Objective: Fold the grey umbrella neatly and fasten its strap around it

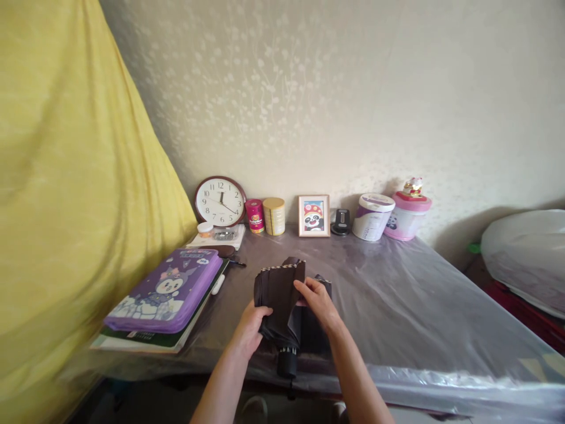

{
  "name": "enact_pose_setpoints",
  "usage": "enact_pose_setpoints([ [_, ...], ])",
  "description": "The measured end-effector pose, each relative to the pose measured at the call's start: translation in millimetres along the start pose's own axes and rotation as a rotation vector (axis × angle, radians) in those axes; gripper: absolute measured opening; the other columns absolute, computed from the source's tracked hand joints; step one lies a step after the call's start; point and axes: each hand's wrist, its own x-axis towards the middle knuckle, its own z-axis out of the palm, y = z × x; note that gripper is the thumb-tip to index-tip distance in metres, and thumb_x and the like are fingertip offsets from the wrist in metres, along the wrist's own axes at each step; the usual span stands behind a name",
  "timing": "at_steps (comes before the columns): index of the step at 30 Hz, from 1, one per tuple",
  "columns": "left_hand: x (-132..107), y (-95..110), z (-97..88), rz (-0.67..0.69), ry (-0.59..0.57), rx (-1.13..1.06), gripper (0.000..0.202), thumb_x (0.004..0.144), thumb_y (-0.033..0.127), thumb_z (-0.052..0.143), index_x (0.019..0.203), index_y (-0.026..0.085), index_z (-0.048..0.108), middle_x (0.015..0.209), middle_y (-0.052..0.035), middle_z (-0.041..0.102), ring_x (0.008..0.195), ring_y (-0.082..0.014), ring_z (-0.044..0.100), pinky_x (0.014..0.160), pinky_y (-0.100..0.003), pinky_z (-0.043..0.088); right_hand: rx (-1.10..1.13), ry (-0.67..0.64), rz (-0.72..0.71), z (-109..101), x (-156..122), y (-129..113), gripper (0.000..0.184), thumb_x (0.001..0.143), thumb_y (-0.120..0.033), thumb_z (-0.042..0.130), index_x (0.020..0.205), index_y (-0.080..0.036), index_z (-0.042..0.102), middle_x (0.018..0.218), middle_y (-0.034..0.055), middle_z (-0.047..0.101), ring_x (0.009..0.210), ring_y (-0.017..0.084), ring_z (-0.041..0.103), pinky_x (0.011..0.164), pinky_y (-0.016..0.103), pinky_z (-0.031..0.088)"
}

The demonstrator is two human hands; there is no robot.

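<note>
Plastic sheeting (397, 294) shines across the bench (366, 265), and at its near edge, the black folding umbrella (274, 303), handle (286, 363) toward the person! Left hand (251, 324) grips its side, right hand (319, 300) pinches a canopy fold (295, 306). Light, probably; cloth soft, perhaps slippery, the stiff handle likely the surest hold.

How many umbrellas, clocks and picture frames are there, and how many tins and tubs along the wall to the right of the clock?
Umbrellas: 1 (black umbrella)
Clocks: 1 (white-faced clock)
Picture frames: 1 (panda picture)
Tins and tubs: 4 (magenta tin, yellow tin, white-and-purple tub, pink tub)
Total: 7
</note>
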Motion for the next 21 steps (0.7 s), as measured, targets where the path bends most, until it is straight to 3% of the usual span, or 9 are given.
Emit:
enact_pose_setpoints([
  [5, 3, -2, -0.8, 0.018, -0.001, -0.004, 0.028, 0.053, 0.006, 0.058, 0.08, 0.012, 0.064, 0.06, -0.0033, 0.067, 0.057, -0.0185, 0.064, 0.054, -0.025, 0.047, -0.143, -0.02, -0.061, 9, 4, 9, 0.028, 0.074, -0.044, 0.058, 0.068, -0.017, 0.056, 0.065, -0.0007, 0.057, 0.066, 0.013, 0.058, 0.058, 0.023, 0.049],
  [9, 1, 0, 0.3, 0.016, 0.026, -0.02, 0.016, 0.061, 0.013, 0.062, 0.077, 0.013, 0.063, 0.063, -0.0047, 0.069, 0.061, -0.0197, 0.066, 0.054, -0.025, 0.048, -0.249, -0.122, -0.127, 6, 5, 12, 0.021, 0.079, -0.032, 0.052, 0.089, -0.017, 0.064, 0.088, 0.0035, 0.064, 0.075, 0.014, 0.061, 0.063, 0.025, 0.05],
  [12, -2, 5, 3.4, -0.016, 0.015, -0.063, 0.024, 0.067, 0.023, 0.067, 0.088, 0.012, 0.065, 0.073, -0.008, 0.072, 0.069, -0.0216, 0.068, 0.061, -0.028, 0.051, -0.401, -0.18, -0.306, 6, 3, 12, 0.021, 0.079, -0.021, 0.051, 0.092, -0.02, 0.067, 0.107, 0.0049, 0.063, 0.091, 0.016, 0.061, 0.079, 0.031, 0.049],
  [15, -5, 8, 6.2, -0.014, -0.019, -0.088, 0.032, 0.065, 0.023, 0.072, 0.094, 0.011, 0.067, 0.081, -0.0101, 0.073, 0.074, -0.0222, 0.068, 0.068, -0.029, 0.052, -0.582, -0.209, -0.451, 10, 0, 12, 0.025, 0.076, -0.012, 0.052, 0.092, -0.021, 0.068, 0.113, 0.0054, 0.063, 0.104, 0.019, 0.057, 0.094, 0.035, 0.041],
  [18, -5, 6, 5.9, 0.02, -0.055, -0.044, 0.034, 0.06, 0.018, 0.074, 0.093, 0.011, 0.067, 0.085, -0.0091, 0.073, 0.075, -0.0216, 0.068, 0.071, -0.029, 0.052, -0.7, -0.24, -0.485, 16, -4, 13, 0.032, 0.072, -0.007, 0.052, 0.094, -0.022, 0.068, 0.114, 0.0053, 0.063, 0.105, 0.02, 0.056, 0.095, 0.037, 0.039],
  [21, -3, 1, 3.4, 0.072, -0.06, 0.031, 0.038, 0.055, 0.011, 0.072, 0.092, 0.013, 0.067, 0.08, -0.0059, 0.072, 0.071, -0.0204, 0.067, 0.067, -0.027, 0.051, -0.672, -0.302, -0.495, 19, -9, 11, 0.034, 0.07, -0.005, 0.05, 0.094, -0.022, 0.068, 0.108, 0.004, 0.066, 0.098, 0.019, 0.059, 0.092, 0.035, 0.042],
])
